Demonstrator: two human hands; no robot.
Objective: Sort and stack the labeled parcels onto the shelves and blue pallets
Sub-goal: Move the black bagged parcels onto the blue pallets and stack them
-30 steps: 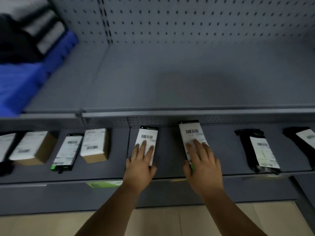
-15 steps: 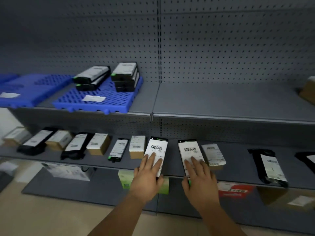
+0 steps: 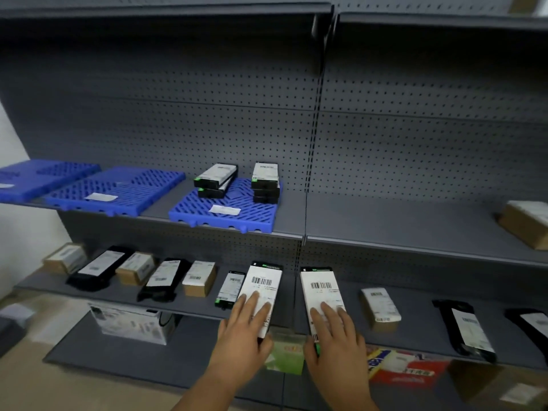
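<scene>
— What are the hands on?

— Two flat black boxes with white barcode labels, at the front edge of the lower shelf (image 3: 184, 307). The left hand (image 3: 241, 341) grips the left box (image 3: 261, 295), fingers flat on its label, thumb under the near end. The right hand (image 3: 338, 342) holds the right box (image 3: 321, 295) the same way.

— And above?

— A ribbed blue pallet (image 3: 225, 215) at the upper shelf's front edge, carrying two stacks of black boxes (image 3: 265, 182).

— Anything unclear?

— The label print is too blurred to read, and the cardboard parcel (image 3: 525, 223) is cut off at the right.
</scene>
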